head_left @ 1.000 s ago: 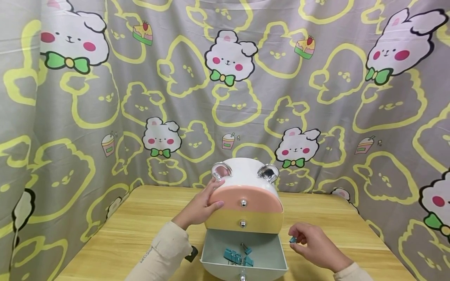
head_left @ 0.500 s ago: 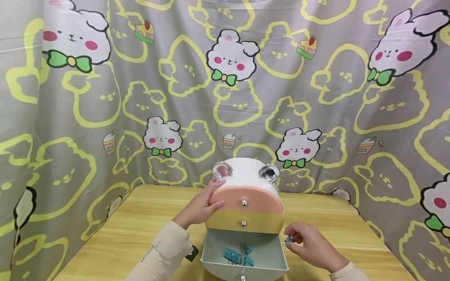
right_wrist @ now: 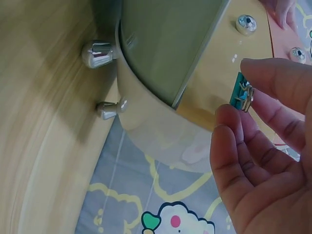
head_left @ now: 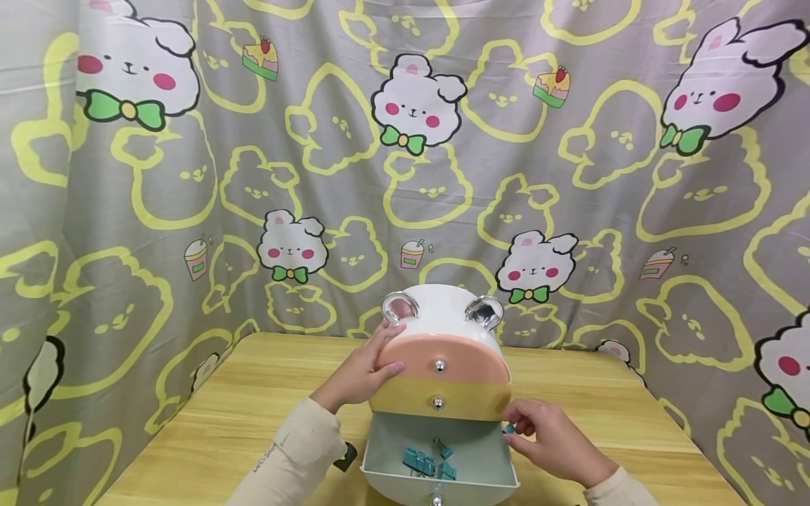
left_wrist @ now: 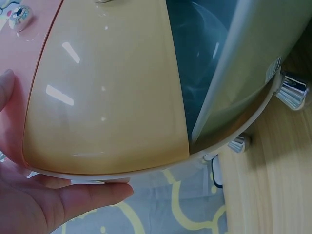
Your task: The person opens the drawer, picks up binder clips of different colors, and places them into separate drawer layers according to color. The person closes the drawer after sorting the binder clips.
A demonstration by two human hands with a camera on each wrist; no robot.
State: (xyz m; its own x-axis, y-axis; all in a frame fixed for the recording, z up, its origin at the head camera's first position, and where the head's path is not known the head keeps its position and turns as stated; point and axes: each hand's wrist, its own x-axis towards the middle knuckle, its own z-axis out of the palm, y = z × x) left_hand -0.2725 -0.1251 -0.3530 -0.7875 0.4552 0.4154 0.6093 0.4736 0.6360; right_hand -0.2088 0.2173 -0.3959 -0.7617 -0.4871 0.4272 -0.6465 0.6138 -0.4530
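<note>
A small drawer cabinet (head_left: 439, 309) with a white top and silver ears stands on the table. Its pink drawer (head_left: 411, 358) and yellow drawer (head_left: 405, 397) are closed, while the pale green bottom drawer (head_left: 380, 450) is pulled out. Several teal binder clips (head_left: 419, 460) lie inside it. My left hand (head_left: 357, 372) grips the cabinet's upper left side, thumb on the pink front and fingers along the side. Just right of the open drawer, my right hand (head_left: 550, 436) pinches one teal binder clip (right_wrist: 239, 92) between thumb and fingertips.
The cabinet rests on a wood-grain table (head_left: 253, 393). A grey curtain (head_left: 354, 183) with cartoon rabbits encloses the back and sides. Round silver knobs (head_left: 439, 366) stick out from the drawer fronts, and silver feet (right_wrist: 100, 53) from the cabinet's underside.
My right hand has moved left with the binder clip, up to the open drawer's right edge. The left hand keeps its hold on the cabinet.
</note>
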